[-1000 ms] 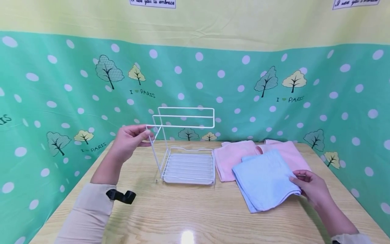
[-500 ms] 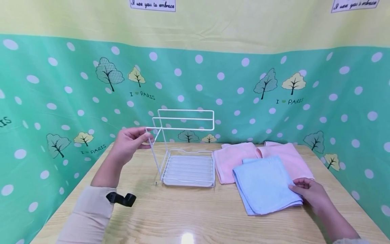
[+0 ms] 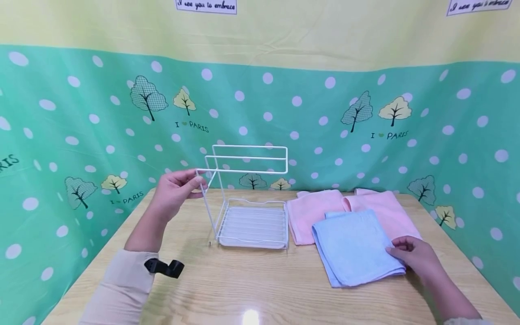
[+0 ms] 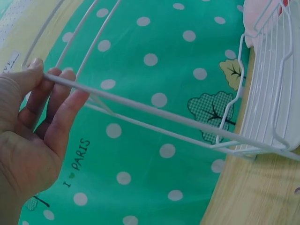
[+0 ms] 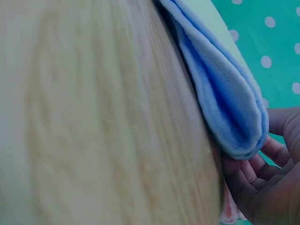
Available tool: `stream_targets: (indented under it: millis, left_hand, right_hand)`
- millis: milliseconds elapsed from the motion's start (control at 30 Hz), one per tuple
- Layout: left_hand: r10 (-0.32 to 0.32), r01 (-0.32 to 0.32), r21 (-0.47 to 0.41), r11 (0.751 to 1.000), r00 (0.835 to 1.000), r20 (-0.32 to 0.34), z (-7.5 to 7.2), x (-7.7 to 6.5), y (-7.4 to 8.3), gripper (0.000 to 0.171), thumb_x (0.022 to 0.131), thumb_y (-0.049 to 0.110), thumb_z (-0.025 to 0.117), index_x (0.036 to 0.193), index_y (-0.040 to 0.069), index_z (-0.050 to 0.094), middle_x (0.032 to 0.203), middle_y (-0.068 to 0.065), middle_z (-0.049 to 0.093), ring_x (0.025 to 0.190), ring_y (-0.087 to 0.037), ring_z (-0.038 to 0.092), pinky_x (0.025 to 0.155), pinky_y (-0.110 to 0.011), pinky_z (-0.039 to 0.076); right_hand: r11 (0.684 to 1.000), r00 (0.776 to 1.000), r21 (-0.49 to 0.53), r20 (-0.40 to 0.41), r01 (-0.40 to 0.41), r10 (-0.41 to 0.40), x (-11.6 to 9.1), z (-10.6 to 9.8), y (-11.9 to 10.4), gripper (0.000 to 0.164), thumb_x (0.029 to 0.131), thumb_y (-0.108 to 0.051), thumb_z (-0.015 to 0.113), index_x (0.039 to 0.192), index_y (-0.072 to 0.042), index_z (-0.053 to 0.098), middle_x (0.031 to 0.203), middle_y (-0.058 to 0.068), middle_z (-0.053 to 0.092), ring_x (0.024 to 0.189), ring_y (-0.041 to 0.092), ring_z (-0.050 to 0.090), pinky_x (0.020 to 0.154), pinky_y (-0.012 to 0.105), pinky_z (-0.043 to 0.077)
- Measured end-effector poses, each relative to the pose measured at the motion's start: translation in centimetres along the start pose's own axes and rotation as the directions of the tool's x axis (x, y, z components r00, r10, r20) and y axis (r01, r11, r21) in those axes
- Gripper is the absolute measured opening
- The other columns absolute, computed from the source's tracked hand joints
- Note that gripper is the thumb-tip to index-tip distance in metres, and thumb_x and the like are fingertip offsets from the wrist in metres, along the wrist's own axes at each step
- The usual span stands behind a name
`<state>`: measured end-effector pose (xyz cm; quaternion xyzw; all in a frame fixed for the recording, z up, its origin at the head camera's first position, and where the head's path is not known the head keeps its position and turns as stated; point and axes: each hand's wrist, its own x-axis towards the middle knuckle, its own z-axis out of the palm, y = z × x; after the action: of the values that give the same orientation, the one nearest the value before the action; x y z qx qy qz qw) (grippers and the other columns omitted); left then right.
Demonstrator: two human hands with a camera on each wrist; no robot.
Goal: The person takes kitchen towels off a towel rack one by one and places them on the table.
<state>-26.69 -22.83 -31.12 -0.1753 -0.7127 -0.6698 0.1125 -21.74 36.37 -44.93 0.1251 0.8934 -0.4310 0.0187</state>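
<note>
A white wire rack [image 3: 252, 227] with a slatted base tray and an upper frame of bars stands on the table. My left hand [image 3: 175, 192] pinches the upper left bar of this rack between thumb and fingers; the left wrist view shows the thumb [image 4: 33, 68] on the bar with the fingertips behind it. To the right lies a folded blue cloth [image 3: 357, 247], partly over the pink cloths. My right hand [image 3: 418, 257] pinches its right edge, thumb on top and fingers beneath. In the right wrist view the blue cloth [image 5: 225, 98] shows its rounded, layered fold.
Two folded pink cloths [image 3: 313, 210] lie at the back right, beside the rack. The wooden table [image 3: 227, 289] ends against a green, dotted curtain [image 3: 284, 117] behind and at both sides. A black strap [image 3: 164, 267] sits on the left sleeve.
The right hand has lowered slightly with the blue cloth, whose right edge now lies flatter near the table. The left hand keeps its hold on the rack, which stays in place.
</note>
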Motion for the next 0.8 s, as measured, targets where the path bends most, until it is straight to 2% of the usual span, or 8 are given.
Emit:
stream_targets:
  millis: [267,400,633,800]
  left_hand:
    - [0.031,-0.034,-0.025,0.999,0.993,-0.113,0.9,-0.5,-0.1,0.018,0.089,0.013,0.073,0.107,0.009,0.075,0.088,-0.002,0.073,0.082,-0.014,0.070,0.075,-0.033,0.061]
    - [0.054,-0.057,-0.030,0.998,0.992,-0.112,1.1,-0.8,-0.2,0.018,0.089,0.012,0.073,0.106,0.006,0.074,0.087,-0.003,0.072,0.080,-0.014,0.070,0.075,-0.033,0.061]
    - [0.081,-0.086,-0.051,0.995,0.993,-0.086,1.1,-1.2,-0.4,0.021,0.089,0.006,0.071,0.109,0.008,0.074,0.089,-0.002,0.072,0.082,-0.013,0.070,0.075,-0.032,0.061]
    - [0.084,-0.086,-0.014,0.996,0.993,-0.086,1.0,-1.7,-0.6,0.029,0.087,0.002,0.073,0.115,0.007,0.071,0.094,-0.003,0.072,0.086,-0.012,0.068,0.079,-0.028,0.060]
  right_hand:
    - [0.999,0.999,0.027,-0.032,0.043,-0.042,-0.2,-0.6,-0.6,0.045,0.093,-0.028,0.067,0.118,0.008,0.055,0.102,0.014,0.061,0.085,0.017,0.058,0.064,0.024,0.057]
    - [0.997,0.998,0.045,-0.031,0.058,-0.057,-0.4,-0.8,-1.2,0.047,0.095,-0.031,0.066,0.120,0.008,0.055,0.106,0.014,0.059,0.088,0.014,0.057,0.069,0.023,0.058]
    - [0.996,1.000,0.086,-0.007,0.027,-0.027,-1.0,-1.1,-2.3,0.061,0.096,-0.049,0.056,0.125,0.004,0.051,0.110,0.014,0.058,0.092,0.019,0.057,0.073,0.025,0.057]
    - [0.990,0.996,0.111,-0.039,0.087,-0.084,-1.2,-0.8,-2.6,0.057,0.097,-0.048,0.056,0.121,0.004,0.054,0.107,0.014,0.059,0.088,0.018,0.058,0.073,0.025,0.057]
